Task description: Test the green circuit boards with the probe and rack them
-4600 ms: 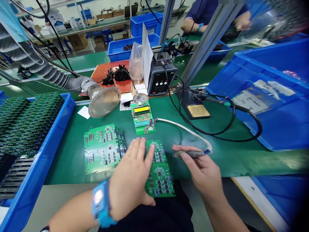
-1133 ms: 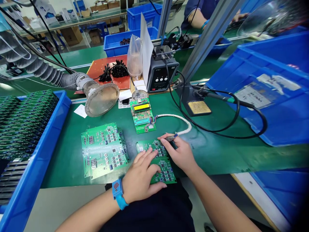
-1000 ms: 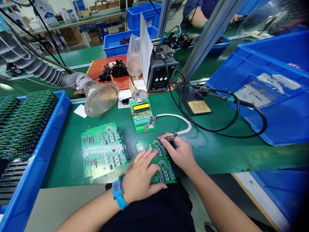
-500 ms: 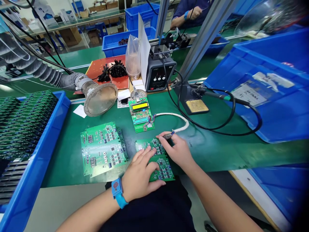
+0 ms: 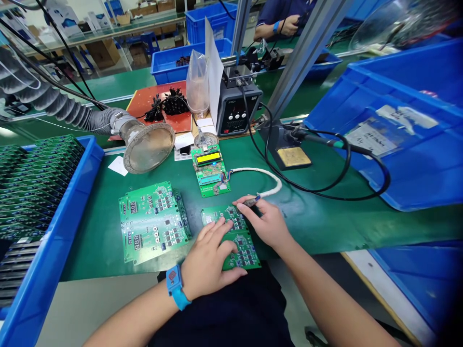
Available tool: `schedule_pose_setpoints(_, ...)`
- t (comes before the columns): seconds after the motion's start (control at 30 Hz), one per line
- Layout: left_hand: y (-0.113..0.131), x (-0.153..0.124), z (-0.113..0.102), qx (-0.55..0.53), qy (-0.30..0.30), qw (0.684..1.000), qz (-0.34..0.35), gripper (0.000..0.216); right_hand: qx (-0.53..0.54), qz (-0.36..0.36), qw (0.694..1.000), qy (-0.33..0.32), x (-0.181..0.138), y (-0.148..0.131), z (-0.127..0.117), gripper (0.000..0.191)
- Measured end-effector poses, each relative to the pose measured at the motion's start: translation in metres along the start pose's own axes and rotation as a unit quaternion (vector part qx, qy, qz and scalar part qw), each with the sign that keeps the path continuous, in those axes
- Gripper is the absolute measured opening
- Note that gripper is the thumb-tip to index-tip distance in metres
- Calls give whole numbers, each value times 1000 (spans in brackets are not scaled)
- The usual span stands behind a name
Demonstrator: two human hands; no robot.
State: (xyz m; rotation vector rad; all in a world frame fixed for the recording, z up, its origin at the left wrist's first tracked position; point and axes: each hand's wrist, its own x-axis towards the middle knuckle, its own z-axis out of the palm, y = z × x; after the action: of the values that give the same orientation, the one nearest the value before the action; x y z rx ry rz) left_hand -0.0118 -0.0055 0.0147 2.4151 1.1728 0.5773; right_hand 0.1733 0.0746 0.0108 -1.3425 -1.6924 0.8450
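My left hand lies flat, fingers apart, on a green circuit board at the mat's near edge, holding it down. My right hand is closed round a small probe connector and presses its tip onto the board's far right part. A white sleeved cable curves from that connector back to a small tester board with a lit yellow display.
A stack of larger green boards lies left of my hands. A blue bin of upright boards stands at far left. Fume hose funnel, soldering station, iron stand and blue bins ring the mat. Another person's arm works at the back.
Since 4.6 s ago my right hand brought the connector from the air down onto the board. Over the last second both hands stay put; only the view shifts slightly.
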Motion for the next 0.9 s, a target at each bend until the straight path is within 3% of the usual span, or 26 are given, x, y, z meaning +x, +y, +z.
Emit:
schedule_pose_setpoints(0.27, 0, 0, 0, -1, 5, 1000, 3, 44, -5, -6, 1000, 4, -1, 0, 0, 20)
schedule_pose_setpoints(0.9, 1, 1, -2, 6, 1, 1000, -1, 45, -13, -17, 1000, 4, -1, 5, 1, 19)
